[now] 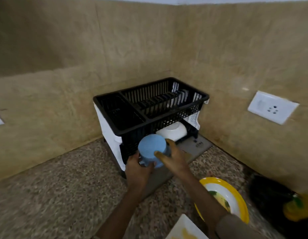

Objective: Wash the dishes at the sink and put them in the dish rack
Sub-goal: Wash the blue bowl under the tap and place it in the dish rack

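Note:
A black two-tier dish rack [167,120] stands in the counter corner, its upper tier holding nothing I can make out. A white bowl [172,132] lies upside down on the lower tier. Both my hands hold a light blue cup [150,147] upside down, right in front of the lower tier's opening. My left hand [138,168] grips the cup from below and the left. My right hand [174,157] clasps its right side, thumb across the base.
A yellow-rimmed plate [236,195] with food residue lies on the speckled counter at the lower right. A white dish corner [184,228] shows at the bottom edge. Dark cookware [270,197] sits far right. A wall socket [272,107] is on the right wall.

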